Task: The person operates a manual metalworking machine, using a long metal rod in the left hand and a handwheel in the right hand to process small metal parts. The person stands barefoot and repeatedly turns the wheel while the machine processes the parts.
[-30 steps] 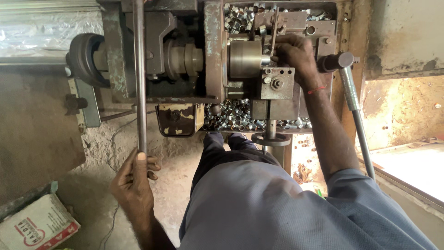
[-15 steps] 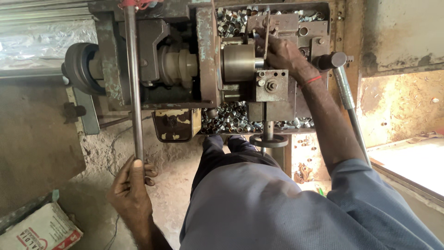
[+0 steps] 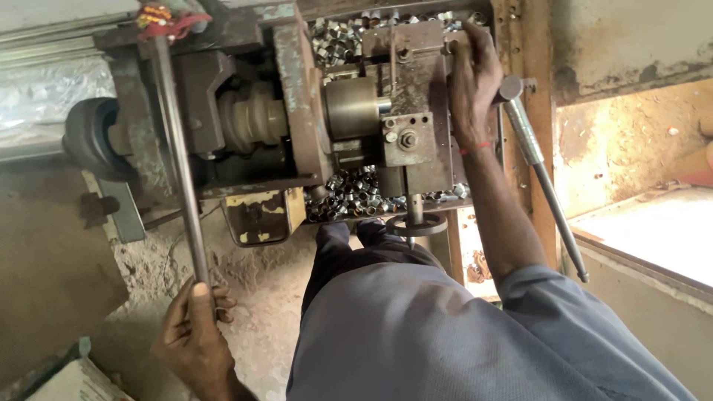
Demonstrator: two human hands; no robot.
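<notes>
Grey cloth of the person's shirt [image 3: 445,334] fills the nearest part of the view, seen from above, with dark trousers [image 3: 356,249] just beyond it. The landmark is a small, worn metal lathe [image 3: 297,126] farther off.

Nearer than the lathe and to its left, the left hand [image 3: 194,334] has its grip wrapped around the lower end of a long steel lever bar [image 3: 178,156], thumb lying up along the bar. The bar runs up across the lathe's left side to a red and yellow thread tassel [image 3: 160,18] at its top.

At the lathe's near edge sits a small handwheel [image 3: 416,223], beside a heap of short shiny metal rings [image 3: 349,193].

On the lathe's right side, the right hand [image 3: 471,82], a red thread at the wrist, rests on the tool slide [image 3: 416,96]; whether its grip is closed on anything cannot be told. Just right of that hand, a round-headed handle rod [image 3: 538,171] slants down. The brass-coloured chuck [image 3: 350,108] sits just left of the slide. More rings [image 3: 349,37] lie in the lathe's far tray.
</notes>
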